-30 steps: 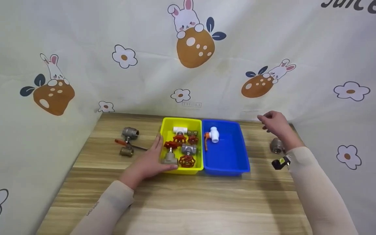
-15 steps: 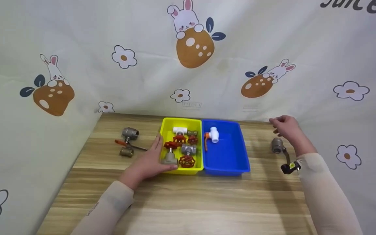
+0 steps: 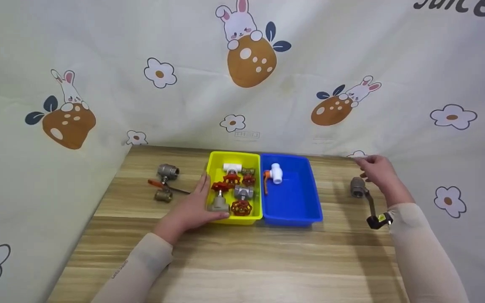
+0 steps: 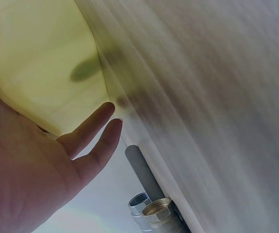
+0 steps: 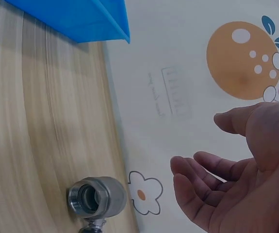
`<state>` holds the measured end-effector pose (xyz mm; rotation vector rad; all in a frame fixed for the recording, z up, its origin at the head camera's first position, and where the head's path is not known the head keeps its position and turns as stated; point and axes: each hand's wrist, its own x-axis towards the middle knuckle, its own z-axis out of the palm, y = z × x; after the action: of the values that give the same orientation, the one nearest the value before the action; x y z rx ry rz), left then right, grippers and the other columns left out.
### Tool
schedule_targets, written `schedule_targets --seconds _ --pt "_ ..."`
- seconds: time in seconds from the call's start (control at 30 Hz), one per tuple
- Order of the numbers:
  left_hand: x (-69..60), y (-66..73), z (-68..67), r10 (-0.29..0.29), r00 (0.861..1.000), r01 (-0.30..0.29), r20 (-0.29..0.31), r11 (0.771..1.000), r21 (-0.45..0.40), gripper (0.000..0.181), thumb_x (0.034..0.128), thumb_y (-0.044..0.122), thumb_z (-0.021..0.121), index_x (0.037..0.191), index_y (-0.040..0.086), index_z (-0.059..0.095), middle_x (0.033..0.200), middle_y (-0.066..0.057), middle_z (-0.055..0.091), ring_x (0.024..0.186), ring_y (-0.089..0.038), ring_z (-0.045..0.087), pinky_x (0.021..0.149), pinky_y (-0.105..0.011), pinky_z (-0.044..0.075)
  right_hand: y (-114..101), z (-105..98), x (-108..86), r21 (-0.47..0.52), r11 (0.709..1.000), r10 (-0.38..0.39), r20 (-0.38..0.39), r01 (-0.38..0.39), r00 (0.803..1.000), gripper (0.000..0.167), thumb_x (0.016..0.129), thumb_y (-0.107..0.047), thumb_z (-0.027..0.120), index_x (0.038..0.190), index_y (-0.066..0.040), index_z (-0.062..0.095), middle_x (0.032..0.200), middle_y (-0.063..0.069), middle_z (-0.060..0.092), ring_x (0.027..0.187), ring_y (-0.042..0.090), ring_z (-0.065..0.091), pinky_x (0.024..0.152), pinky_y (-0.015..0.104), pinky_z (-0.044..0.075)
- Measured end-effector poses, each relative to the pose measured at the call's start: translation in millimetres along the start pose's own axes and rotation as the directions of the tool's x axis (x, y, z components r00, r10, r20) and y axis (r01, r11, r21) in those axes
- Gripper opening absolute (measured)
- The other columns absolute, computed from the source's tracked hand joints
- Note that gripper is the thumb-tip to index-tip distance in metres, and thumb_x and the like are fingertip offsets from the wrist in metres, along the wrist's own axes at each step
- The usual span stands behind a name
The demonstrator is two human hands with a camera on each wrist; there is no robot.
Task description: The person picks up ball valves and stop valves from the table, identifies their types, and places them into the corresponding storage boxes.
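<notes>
My left hand rests against the left side of the yellow bin, its thumb at the near rim. In the left wrist view, extended fingers lie beside the translucent yellow wall. Several red-handwheel valves sit inside, including a beige valve and a grey metal valve. On the right, my right hand hovers above a metal ball valve, apart from it. Its fingers are loosely bent and hold nothing. The wrist camera partly hides the valve's lever.
Touching the yellow bin, a blue bin holds a white valve with an orange handle. Left of the bins lie a metal ball valve and a smaller brass valve. A printed cloth hangs behind the wooden table.
My right hand has moved right and a little nearer, uncovering the metal ball valve and much of its lever. The left hand and both bins have stayed in place.
</notes>
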<state>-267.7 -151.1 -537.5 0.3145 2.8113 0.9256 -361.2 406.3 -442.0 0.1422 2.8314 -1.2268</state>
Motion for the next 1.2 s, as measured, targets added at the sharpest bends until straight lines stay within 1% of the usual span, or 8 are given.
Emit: schedule_targets --seconds 0.07,0.23,0.43,0.57,0.8,1.03,1.13,1.2 --pt "-0.1 -0.3 0.1 0.008 1.000 -0.008 0.000 1.000 -0.002 0.142 0.0824 0.080 0.082 0.179 0.018 0.000 0.185 -0.007 -0.008 0.150 -0.049 0.050 0.118 -0.062 0.047 5 0 -1.4 -0.008 1.000 -0.003 0.004 0.003 1.000 0.071 0.117 -0.048 0.050 0.152 0.014 0.051 0.141 0.033 0.059 0.120 0.043 0.068 0.087 0.034 0.061" --pt "-0.3 -0.8 0.8 0.015 1.000 -0.015 -0.002 1.000 -0.008 0.141 0.0829 0.080 0.082 0.179 0.015 0.001 0.185 -0.008 -0.008 0.150 -0.049 0.049 0.119 -0.062 0.047 15 3 -3.1 -0.082 0.996 0.022 -0.005 -0.022 1.000 0.072 0.117 -0.046 0.048 0.152 0.016 0.050 0.143 0.038 0.058 0.118 0.046 0.068 0.097 0.050 0.060" --pt "-0.4 -1.0 0.5 0.017 1.000 -0.017 -0.006 1.000 -0.012 0.142 0.0820 0.081 0.082 0.179 0.015 0.001 0.185 -0.007 -0.009 0.151 -0.049 0.049 0.119 -0.062 0.046 26 8 -1.7 -0.163 0.985 0.049 -0.046 -0.056 0.998 0.065 0.115 -0.043 0.052 0.139 0.018 0.057 0.112 0.025 0.068 0.093 0.029 0.066 0.076 0.041 0.055" --pt "-0.7 -0.4 -0.1 0.009 1.000 -0.009 -0.006 1.000 -0.006 0.143 0.0811 0.082 0.082 0.179 0.018 0.000 0.185 -0.006 -0.009 0.150 -0.050 0.049 0.119 -0.062 0.046 36 13 1.8 -0.186 0.980 0.064 -0.071 -0.077 0.995 0.056 0.115 -0.041 0.054 0.129 0.013 0.062 0.098 0.016 0.068 0.088 0.026 0.062 0.069 0.037 0.051" --pt "0.9 -1.1 0.2 -0.003 1.000 0.003 -0.005 1.000 0.013 0.143 0.0806 0.083 0.081 0.179 0.018 0.000 0.185 -0.005 -0.010 0.149 -0.049 0.051 0.118 -0.062 0.047 51 18 7.6 -0.218 0.966 0.115 -0.109 -0.137 0.987 0.059 0.112 -0.041 0.054 0.130 0.015 0.060 0.117 0.029 0.066 0.102 0.037 0.065 0.082 0.045 0.058" --pt "0.1 -0.7 -0.1 0.007 1.000 -0.007 -0.005 1.000 0.019 0.142 0.0818 0.083 0.080 0.179 0.018 0.000 0.185 -0.006 -0.010 0.145 -0.049 0.055 0.113 -0.061 0.052 59 25 6.4 -0.229 0.963 0.113 -0.128 -0.140 0.985 0.056 0.111 -0.040 0.056 0.123 0.014 0.060 0.114 0.031 0.065 0.101 0.040 0.064 0.088 0.054 0.057" --pt "-0.4 -1.5 0.5 0.016 1.000 -0.015 -0.001 1.000 0.024 0.141 0.0826 0.083 0.080 0.178 0.019 -0.002 0.185 -0.005 -0.011 0.144 -0.049 0.056 0.112 -0.059 0.053 64 28 8.0 -0.248 0.960 0.094 -0.140 -0.127 0.986 0.051 0.110 -0.040 0.058 0.111 0.011 0.061 0.101 0.024 0.065 0.091 0.037 0.063 0.080 0.050 0.056" --pt "-0.3 -2.1 0.8 0.019 1.000 -0.019 -0.002 1.000 0.018 0.141 0.0830 0.082 0.080 0.179 0.017 -0.001 0.185 -0.006 -0.011 0.147 -0.049 0.053 0.115 -0.061 0.051 66 30 10.7 -0.265 0.955 0.095 -0.156 -0.134 0.983 0.048 0.108 -0.042 0.061 0.096 0.005 0.060 0.085 0.015 0.061 0.077 0.031 0.059 0.068 0.044 0.052"
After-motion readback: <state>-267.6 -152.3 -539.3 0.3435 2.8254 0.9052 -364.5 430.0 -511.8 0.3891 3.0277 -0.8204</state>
